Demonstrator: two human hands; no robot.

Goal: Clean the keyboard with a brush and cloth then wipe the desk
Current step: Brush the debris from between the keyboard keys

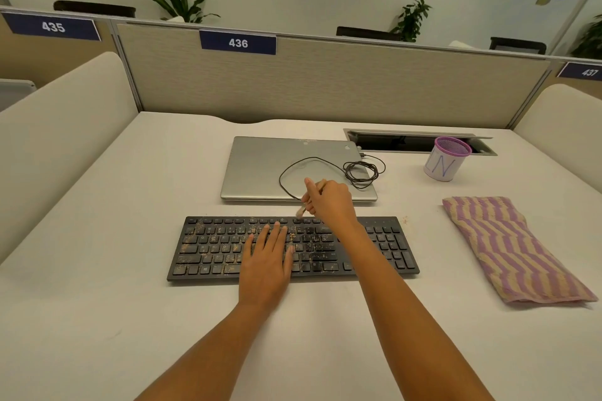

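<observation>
A black keyboard (208, 247) dusted with tan crumbs lies on the white desk (97, 270). My left hand (268, 257) rests flat on its middle keys, fingers spread. My right hand (330, 200) hovers over the keyboard's top edge and grips a small brush (301, 211), whose pale bristle tip points down at the function-key row. A folded cloth (511, 251) with purple and tan stripes lies on the desk to the right of the keyboard.
A shut silver laptop (257, 169) with a coiled black cable (358, 171) on it sits behind the keyboard. A purple mesh cup (448, 158) stands at the back right by an open cable hatch (391, 142). Beige partitions (325, 85) enclose the desk.
</observation>
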